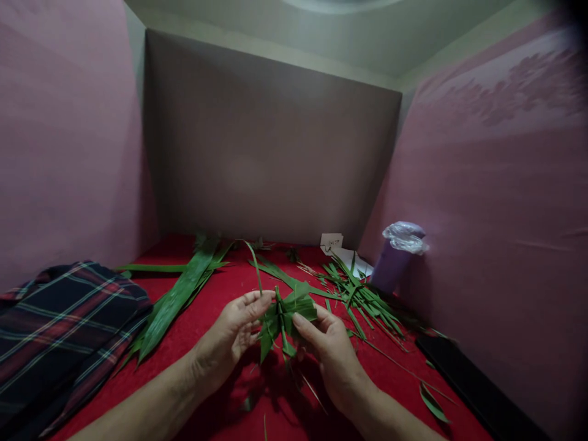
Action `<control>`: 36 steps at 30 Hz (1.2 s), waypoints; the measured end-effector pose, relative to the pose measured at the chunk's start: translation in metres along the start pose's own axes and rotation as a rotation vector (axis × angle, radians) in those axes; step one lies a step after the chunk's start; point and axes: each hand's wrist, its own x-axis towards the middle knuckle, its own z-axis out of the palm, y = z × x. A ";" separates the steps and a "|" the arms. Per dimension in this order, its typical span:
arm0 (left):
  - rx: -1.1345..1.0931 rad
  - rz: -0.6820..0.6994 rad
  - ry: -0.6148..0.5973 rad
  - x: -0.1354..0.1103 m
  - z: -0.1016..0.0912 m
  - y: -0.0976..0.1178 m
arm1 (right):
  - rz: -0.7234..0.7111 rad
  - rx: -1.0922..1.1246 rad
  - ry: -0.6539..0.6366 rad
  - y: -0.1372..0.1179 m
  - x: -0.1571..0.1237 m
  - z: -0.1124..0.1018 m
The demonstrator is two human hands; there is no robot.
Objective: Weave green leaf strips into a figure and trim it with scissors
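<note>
A folded green leaf piece [301,311] is held up in front of me, with a stem-like rib down its middle and pointed ends hanging below. My right hand [333,349] is closed on its right side, thumb on top and fingers behind. On the other side, my left hand [243,324] pinches a thin leaf strip [255,263] close to the folded piece. This strip arches up and away to the left from the fingertips. Part of the left fingers is hidden behind the leaf.
Long broad leaves [177,306] lie left on the red cloth [206,343], near a plaid cloth [68,331]. To the right are cut leaf strips [367,300], white paper [353,260], a purple container topped with clear plastic [392,263] and a black flat object [473,380]. Walls close in the sides.
</note>
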 end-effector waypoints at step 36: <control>0.238 0.062 -0.103 0.000 0.001 -0.001 | -0.148 -0.242 -0.329 -0.033 0.013 -0.020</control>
